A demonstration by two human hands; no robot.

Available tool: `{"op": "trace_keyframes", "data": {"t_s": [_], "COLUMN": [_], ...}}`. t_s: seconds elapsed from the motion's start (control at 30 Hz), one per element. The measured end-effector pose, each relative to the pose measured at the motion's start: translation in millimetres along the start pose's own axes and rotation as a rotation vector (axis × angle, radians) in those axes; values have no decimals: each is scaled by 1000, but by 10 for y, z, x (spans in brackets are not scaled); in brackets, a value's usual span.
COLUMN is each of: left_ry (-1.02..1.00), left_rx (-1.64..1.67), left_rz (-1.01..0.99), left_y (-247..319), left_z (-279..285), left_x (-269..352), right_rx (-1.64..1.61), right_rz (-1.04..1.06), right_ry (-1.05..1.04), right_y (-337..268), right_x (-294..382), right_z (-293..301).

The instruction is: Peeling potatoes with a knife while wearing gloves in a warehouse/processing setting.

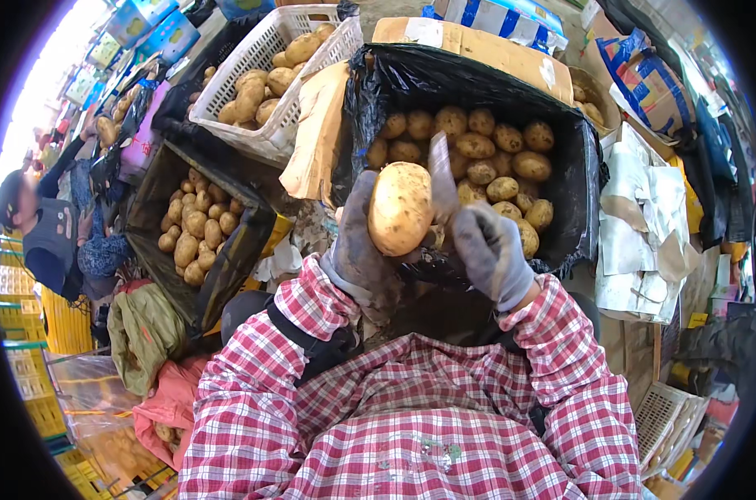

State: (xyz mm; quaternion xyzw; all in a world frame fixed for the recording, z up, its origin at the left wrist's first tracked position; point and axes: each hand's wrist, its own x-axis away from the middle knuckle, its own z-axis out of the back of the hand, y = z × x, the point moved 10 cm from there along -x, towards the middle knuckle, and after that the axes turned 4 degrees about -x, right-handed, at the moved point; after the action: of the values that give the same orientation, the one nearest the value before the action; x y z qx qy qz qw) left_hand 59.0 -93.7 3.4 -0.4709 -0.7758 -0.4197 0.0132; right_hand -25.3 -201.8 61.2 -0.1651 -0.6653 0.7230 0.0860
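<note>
A large oval potato (400, 209) with a few dirt specks is held up in my left hand (360, 250), which wears a soiled grey glove. My right hand (491, 255), gloved alike, grips a knife whose broad blade (441, 172) points up and away, blurred, close beside the potato. Whether the blade touches the potato I cannot tell; the handle is hidden in my fist. Beyond both hands stands a cardboard box (478, 53) lined with black plastic (565, 206), and many dirt-marked potatoes (474, 145) lie in it.
Left of the box is a white plastic crate (228, 122) of potatoes. Nearer stands a black-lined box (159, 275) of smaller potatoes (196, 222). A seated person (50, 231) works at far left. Stacked white sheets (640, 231) lie to the right. Green (143, 331) and red sacks (171, 400) sit at lower left.
</note>
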Motion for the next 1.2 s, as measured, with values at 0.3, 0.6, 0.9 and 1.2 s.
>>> {"op": "trace_keyframes", "data": {"t_s": [0.3,0.6,0.9,1.2], "left_ry": [-130,-237,-283,-315], "left_rx": [-427,202,81,174], "left_rz": [-323,112,4,91], "left_y": [179,-141,-158,-35], "left_z": [-107,-188,-96,106], "left_x": [-36,14,-74,-87], "right_rx": [-90,-94,440,109], "right_rz": [-2,-157,225,91], "right_ry": [26,49,-97,-151], "right_y": [-20,48,-249,-65], "right_x": [-43,-59,2,-2], "right_z": [6,84,-216,-198]}}
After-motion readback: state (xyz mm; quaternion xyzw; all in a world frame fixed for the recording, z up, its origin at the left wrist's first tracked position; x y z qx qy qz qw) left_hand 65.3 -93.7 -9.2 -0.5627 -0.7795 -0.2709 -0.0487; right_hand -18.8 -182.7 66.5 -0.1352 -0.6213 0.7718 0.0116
